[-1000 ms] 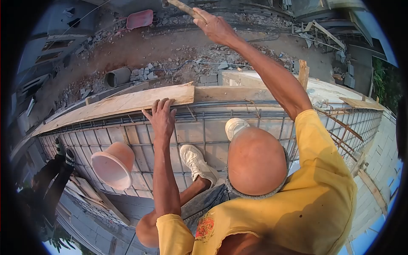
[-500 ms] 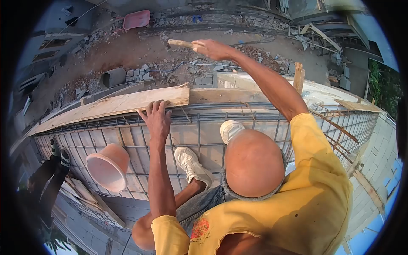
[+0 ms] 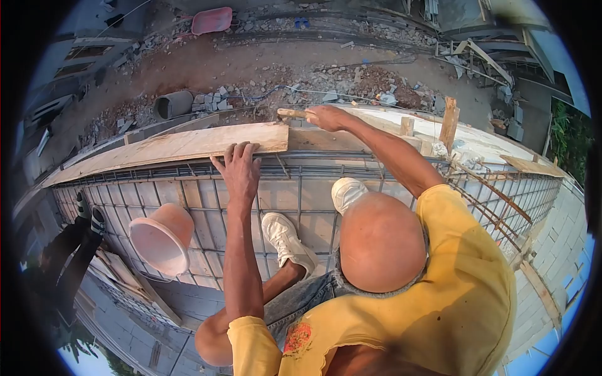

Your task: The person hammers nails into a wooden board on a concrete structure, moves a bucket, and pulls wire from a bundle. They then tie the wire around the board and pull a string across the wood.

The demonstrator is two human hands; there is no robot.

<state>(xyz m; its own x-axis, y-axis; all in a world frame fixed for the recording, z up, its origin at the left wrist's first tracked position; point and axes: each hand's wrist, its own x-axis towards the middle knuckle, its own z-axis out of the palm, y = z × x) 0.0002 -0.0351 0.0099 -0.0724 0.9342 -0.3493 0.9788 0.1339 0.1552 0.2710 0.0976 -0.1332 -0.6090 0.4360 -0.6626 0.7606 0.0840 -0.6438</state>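
My left hand (image 3: pixel 239 172) rests on the front edge of a long plywood board (image 3: pixel 188 145), near its right end. Its fingers are spread over the board rather than wrapped round it. Beyond that end, my right hand (image 3: pixel 327 118) is closed round a short wooden stick (image 3: pixel 292 113), which points left. The stick looks like a tool handle; I cannot make out a head on it. Below the board runs a bundle of steel bars (image 3: pixel 313 164), joined to a grid of rebar. My white shoes (image 3: pixel 281 237) are among the bars.
A pinkish bucket (image 3: pixel 164 237) tilts on the rebar grid at left, near another person's dark-clothed legs (image 3: pixel 70 255). An upright wooden stake (image 3: pixel 449 123) stands at right, beside rusty bars (image 3: pixel 495 193). Far below lie rubble, a concrete pipe (image 3: pixel 172 105) and a red wheelbarrow (image 3: pixel 212 20).
My right hand has come down and slightly right with the stick, to just beyond the board's end. My left hand stays on the board. The whole view has shifted a little.
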